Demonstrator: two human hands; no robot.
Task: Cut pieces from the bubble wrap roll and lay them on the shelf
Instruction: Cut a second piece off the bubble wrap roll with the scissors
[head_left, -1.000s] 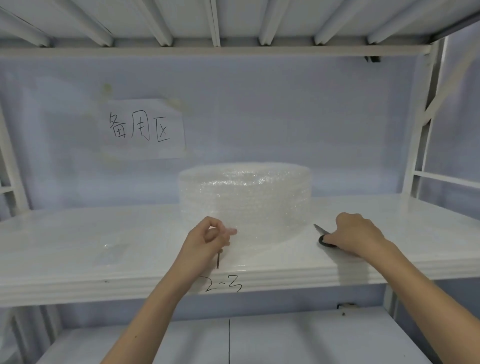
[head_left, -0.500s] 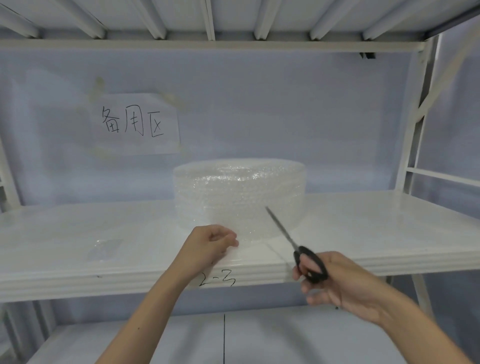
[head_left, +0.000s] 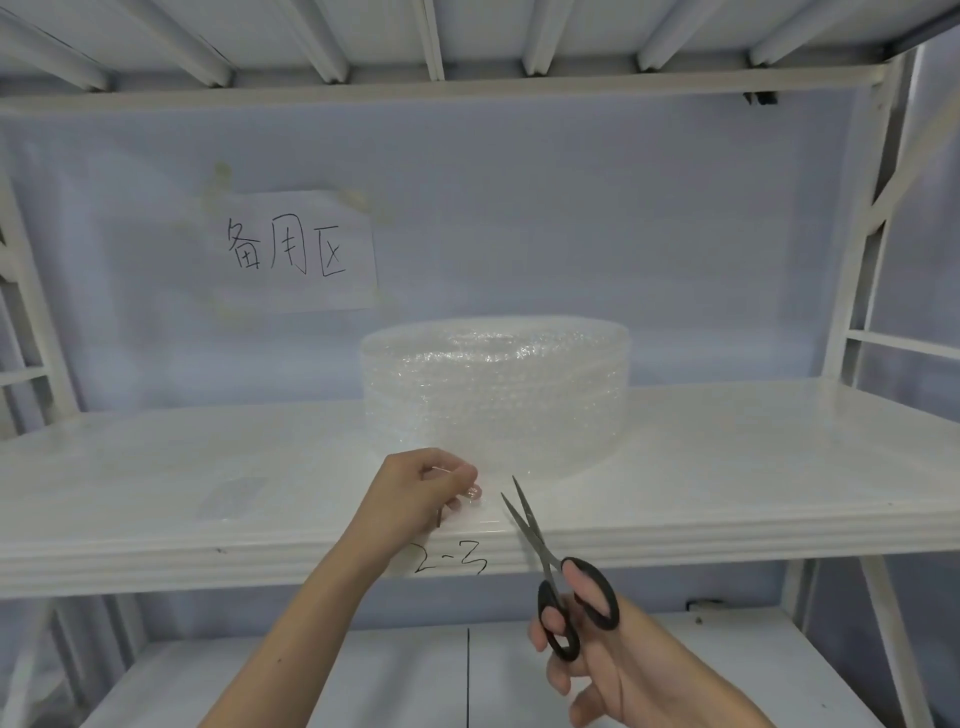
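Black-handled scissors (head_left: 558, 582): nearest the camera, held in front of and below the shelf edge, handle loops low, blades angled up and to the left, slightly parted, tips just beside the loose end of the wrap.
Right hand (head_left: 608, 660): wrapped around the scissors, thumb through one loop and fingers through the other; forearm enters from the lower right.
Lower shelf (head_left: 311, 686): white board under the hands, with a dark vertical line down its middle.
Left hand (head_left: 421, 493): fingers pinched together on the loose end of the clear wrap, at the front of the shelf; forearm enters from the bottom centre-left.
Loose end (head_left: 488, 512): a thin clear sheet lying flat from the roll's foot towards the shelf edge, between the left hand and the scissor tips.
Shelf (head_left: 753, 467): white, glossy, spanning the whole width; its front lip carries the handwritten mark "2-3" (head_left: 451, 564) just under the left hand.
Clear piece (head_left: 231, 498): a small flat transparent patch lying on the shelf, well to the left of the left hand.
Bubble wrap roll (head_left: 496, 395): broad, low, translucent cylinder standing on its flat end at mid-shelf, directly behind both hands.
Uprights (head_left: 857, 249): white metal posts at the right and left sides of the rack.
Paper sign (head_left: 298, 252): taped to the pale blue back wall, up and left of the roll, with three handwritten characters.
Upper shelf (head_left: 467, 47): white ribbed underside across the top.
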